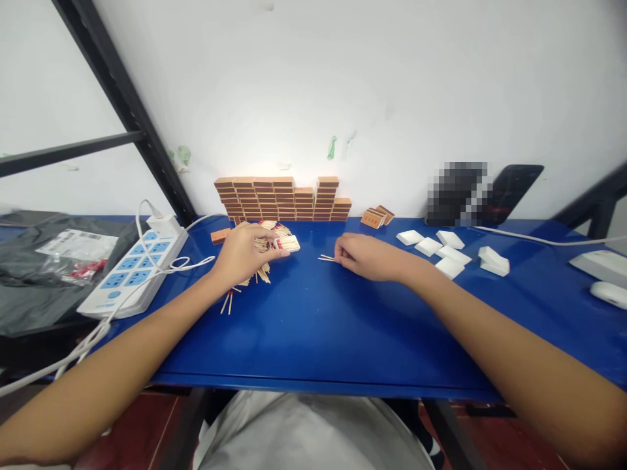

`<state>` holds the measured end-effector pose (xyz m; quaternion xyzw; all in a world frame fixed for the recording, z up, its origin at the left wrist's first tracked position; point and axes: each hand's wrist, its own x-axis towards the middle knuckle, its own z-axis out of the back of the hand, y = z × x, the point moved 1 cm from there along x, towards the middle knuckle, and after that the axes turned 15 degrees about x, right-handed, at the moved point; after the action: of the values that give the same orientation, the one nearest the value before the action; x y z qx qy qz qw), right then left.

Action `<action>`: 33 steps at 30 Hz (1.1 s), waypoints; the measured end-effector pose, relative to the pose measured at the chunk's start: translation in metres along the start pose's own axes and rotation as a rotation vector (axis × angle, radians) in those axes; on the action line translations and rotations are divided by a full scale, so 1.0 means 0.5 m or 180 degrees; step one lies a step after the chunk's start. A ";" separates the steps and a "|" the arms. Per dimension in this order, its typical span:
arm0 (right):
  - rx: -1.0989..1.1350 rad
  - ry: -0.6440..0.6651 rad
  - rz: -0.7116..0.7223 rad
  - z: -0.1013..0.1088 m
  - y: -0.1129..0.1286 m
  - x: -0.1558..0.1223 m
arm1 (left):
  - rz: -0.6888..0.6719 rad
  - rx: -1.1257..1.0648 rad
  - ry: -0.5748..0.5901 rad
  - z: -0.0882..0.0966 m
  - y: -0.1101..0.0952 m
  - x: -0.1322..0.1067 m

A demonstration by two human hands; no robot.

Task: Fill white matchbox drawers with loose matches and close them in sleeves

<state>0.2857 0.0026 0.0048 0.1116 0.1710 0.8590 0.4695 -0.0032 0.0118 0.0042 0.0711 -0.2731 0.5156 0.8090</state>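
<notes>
My left hand (243, 251) is closed around a small white matchbox tray (292, 243), thumb along its near side, and red-tipped matches show inside it. Beneath and beside that hand lies a loose heap of matches (263, 274), partly hidden by the fingers; a few stray ones lie nearer to me. To the right, my right hand (365, 256) is closed in a pinch just over the blue table (313, 326). Thin matchsticks (326, 258) stick out leftward from its fingertips, their other ends hidden in the hand.
Stacked brown matchboxes (281, 202) line the wall, with a single box (220, 235) at left. Flat box sleeves (376, 217) and several white trays (448, 254) lie to the right. Two phones (514, 192) lean behind. A power strip (134, 267) with white cables stands left.
</notes>
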 end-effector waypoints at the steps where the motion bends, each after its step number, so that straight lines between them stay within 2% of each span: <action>1: 0.0046 0.0003 0.0022 -0.001 0.002 0.001 | -0.0001 0.0001 0.0004 -0.001 0.000 0.000; 10: 0.0212 -0.0465 0.0190 -0.025 -0.001 0.018 | -0.0086 -0.0076 0.0016 -0.009 0.001 -0.002; 16: 0.0370 -0.0293 0.0222 -0.051 0.010 0.033 | -0.0192 -0.0085 -0.0013 -0.018 0.009 -0.003; 21: 0.0509 -0.0281 0.0387 -0.044 0.019 0.028 | -0.0409 -0.0191 -0.0097 -0.024 0.012 -0.004; 27: 0.0649 -0.0512 0.0257 -0.030 0.030 0.021 | -0.0450 -0.0247 -0.0079 -0.019 0.006 -0.003; 33: 0.0643 -0.0555 0.0667 -0.038 0.032 0.021 | -0.0503 -0.0231 -0.0065 -0.018 0.004 -0.004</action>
<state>0.2610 -0.0002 -0.0057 0.2495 0.2026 0.8687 0.3768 -0.0022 0.0149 -0.0048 0.0683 -0.2933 0.4392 0.8464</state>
